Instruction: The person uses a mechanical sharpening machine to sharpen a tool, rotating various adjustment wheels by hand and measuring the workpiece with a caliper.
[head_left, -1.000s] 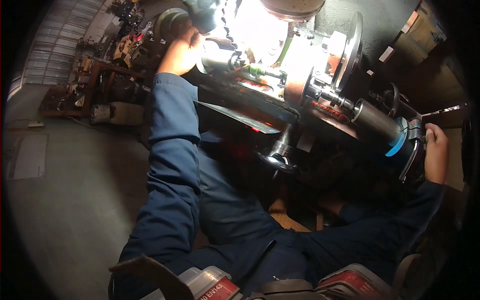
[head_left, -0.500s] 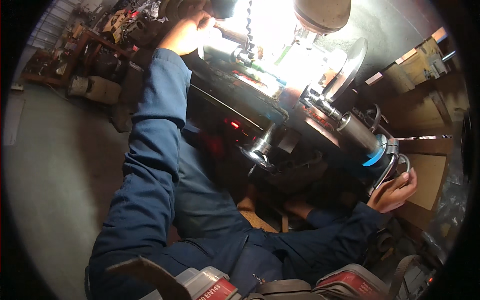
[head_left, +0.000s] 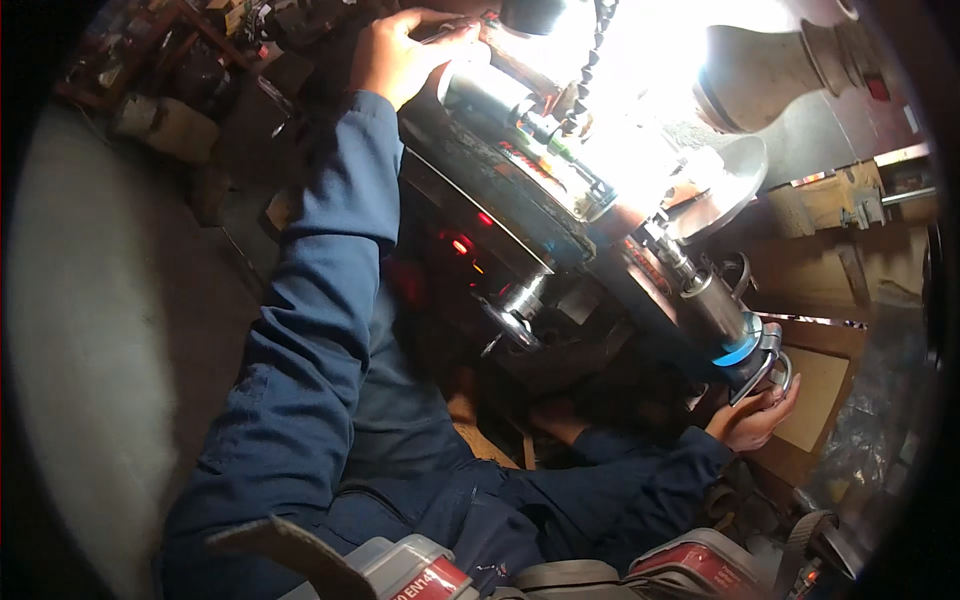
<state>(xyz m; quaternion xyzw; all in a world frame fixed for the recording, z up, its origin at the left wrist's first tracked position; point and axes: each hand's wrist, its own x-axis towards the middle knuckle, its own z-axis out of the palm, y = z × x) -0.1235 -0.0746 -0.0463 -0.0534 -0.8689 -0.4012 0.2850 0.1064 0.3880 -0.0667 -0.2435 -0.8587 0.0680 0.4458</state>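
Note:
A lathe-like machine (head_left: 460,165) runs slantwise across the view from upper left to lower right. My left hand (head_left: 405,55) is at its far left end, beside a light-coloured cylinder (head_left: 485,95). The fingers there are bent and pressed together; glare and the machine hide what they hold. My right hand (head_left: 755,415) is closed round a curved metal handle (head_left: 778,372) at the near right end. Just beyond this handle are a blue ring (head_left: 738,350) and a grey metal cylinder (head_left: 712,305). A shiny handwheel (head_left: 510,325) projects from the machine's front.
A bright lamp with a pale bell-shaped housing (head_left: 765,75) hangs over the machine, and a dark spiral cord (head_left: 590,70) beside it. A round metal disc (head_left: 725,190) stands behind. Wooden boards (head_left: 815,385) are at right. Respirator filters (head_left: 425,570) hang below my view.
The whole view has shifted, so the lamp housing sits lower and further right. Both hands stay at the same ends of the machine.

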